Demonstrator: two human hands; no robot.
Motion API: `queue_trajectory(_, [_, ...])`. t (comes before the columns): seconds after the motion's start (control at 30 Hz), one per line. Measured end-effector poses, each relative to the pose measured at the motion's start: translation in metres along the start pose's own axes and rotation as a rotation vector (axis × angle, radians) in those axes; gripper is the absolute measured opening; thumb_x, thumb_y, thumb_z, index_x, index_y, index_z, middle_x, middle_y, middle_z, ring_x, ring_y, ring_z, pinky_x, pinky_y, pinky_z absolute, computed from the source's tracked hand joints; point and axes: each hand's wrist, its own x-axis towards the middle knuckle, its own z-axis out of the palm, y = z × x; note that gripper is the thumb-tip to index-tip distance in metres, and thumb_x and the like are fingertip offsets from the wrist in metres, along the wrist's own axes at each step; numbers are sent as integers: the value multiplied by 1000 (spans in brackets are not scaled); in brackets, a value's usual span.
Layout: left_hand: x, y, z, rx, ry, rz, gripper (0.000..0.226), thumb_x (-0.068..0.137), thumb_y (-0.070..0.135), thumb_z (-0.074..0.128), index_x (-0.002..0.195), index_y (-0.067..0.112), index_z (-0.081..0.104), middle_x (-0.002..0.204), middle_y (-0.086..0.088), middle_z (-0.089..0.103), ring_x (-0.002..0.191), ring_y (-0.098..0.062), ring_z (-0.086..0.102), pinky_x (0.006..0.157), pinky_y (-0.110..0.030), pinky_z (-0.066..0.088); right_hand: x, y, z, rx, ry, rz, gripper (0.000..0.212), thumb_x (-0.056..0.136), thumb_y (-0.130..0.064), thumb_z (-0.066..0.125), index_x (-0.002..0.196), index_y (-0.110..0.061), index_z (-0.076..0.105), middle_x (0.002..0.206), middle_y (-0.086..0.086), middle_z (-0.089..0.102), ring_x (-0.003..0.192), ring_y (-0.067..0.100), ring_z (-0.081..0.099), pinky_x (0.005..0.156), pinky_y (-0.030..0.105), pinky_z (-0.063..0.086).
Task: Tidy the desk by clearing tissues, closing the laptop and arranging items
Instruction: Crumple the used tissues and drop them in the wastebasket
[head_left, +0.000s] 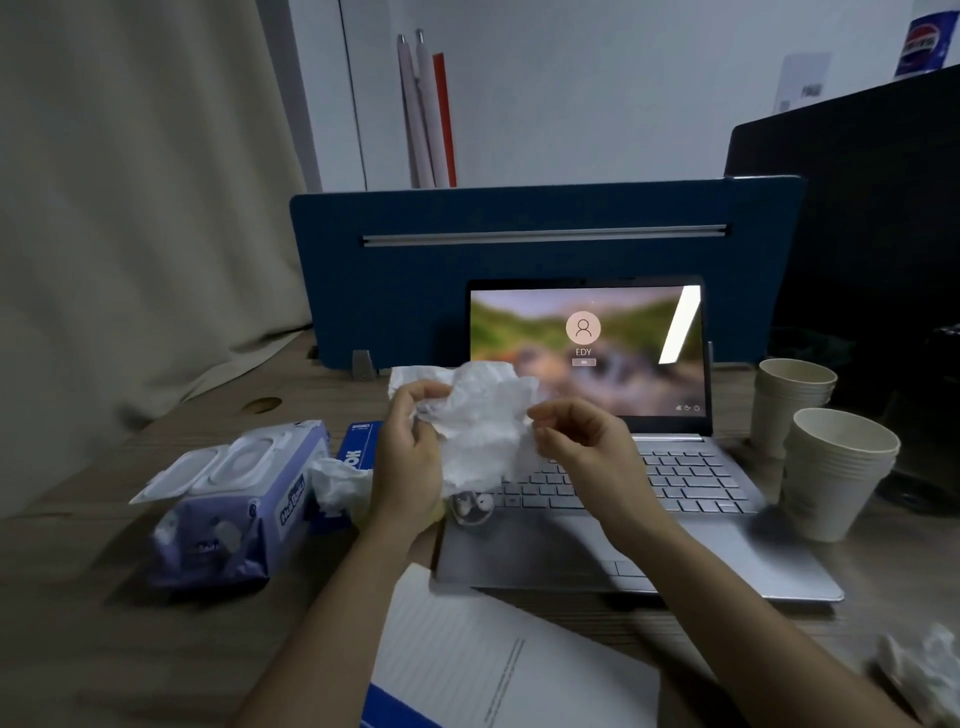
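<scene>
A dim indoor scene with a cool, greyish cast. The brightest thing is the lit laptop screen, which carries a white streak of glare at its upper right corner. Its glow falls on the crumpled tissue held before it. Soft shadows lie under the stacked paper cups and the wet wipes pack. The black monitor is nearly featureless. Wide-angle distortion bends the edges, and the lower corners look smeared and soft.
</scene>
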Motion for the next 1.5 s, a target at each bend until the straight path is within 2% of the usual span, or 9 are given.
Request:
queue_trajectory(0.2, [29,17,-65,141,200,-65,45,89,-8,33,103,26,60,103,15,59,67,12,53,55,-5,40,-8,-3,17,-249,-106,-149,21,87,6,59,96,-9,70,94,1,70,80,11,63,74,26,53])
queue_trajectory(0.37, [47,20,-132,224,254,-201,40,81,4,39,106,28,61,103,1,61,73,-9,53,60,-27,41,-6,-14,46,-531,-201,-319,25,87,-1,60,103,-17,70,104,-1,66,98,17,60,88,29,47])
queue_trajectory(0.57, [37,12,-172,191,229,-237,44,76,0,50,109,27,60,100,8,60,80,-14,58,66,-29,46,3,-3,99,-1014,-512,-251,33,93,-28,59,126,-29,60,132,-1,58,122,25,44,99,37,40])
queue_trajectory(0.73, [29,4,-188,204,187,-275,49,79,0,50,118,28,60,101,7,63,78,-17,60,63,-28,46,14,10,124,-1194,-622,-113,39,93,-36,49,132,-30,56,130,5,61,117,31,46,92,43,43])
queue_trajectory(0.83, [26,1,-193,269,149,-250,49,83,3,50,125,26,60,106,3,65,74,-17,61,61,-26,46,19,14,129,-1155,-587,-129,31,90,-25,51,117,-28,66,116,3,68,103,25,58,84,38,51])
queue_trajectory(0.93, [24,0,-194,287,123,-198,42,89,5,53,123,29,56,123,7,58,97,-15,59,69,-19,44,20,16,127,-1074,-509,-170,20,90,-16,50,99,-20,68,103,6,69,89,24,61,74,37,52])
queue_trajectory(1.07, [22,2,-189,229,114,-194,36,95,5,44,114,35,49,124,-2,57,85,-26,61,62,-36,50,18,7,112,-936,-370,-272,11,94,-14,49,89,-22,55,89,2,65,79,26,60,66,39,49])
queue_trajectory(1.27, [24,23,-167,252,100,-102,49,91,-5,33,95,39,53,106,-2,60,80,-23,59,61,-38,56,12,-36,76,-609,-494,-194,40,95,-3,45,67,-32,41,54,-3,55,45,4,61,40,21,40])
queue_trajectory(1.5, [3,41,-112,-57,-80,-278,33,92,5,41,96,23,69,88,-4,64,66,-7,59,54,-21,44,3,-53,49,-296,-513,1,20,91,-14,61,91,5,54,62,17,62,54,28,56,53,38,39])
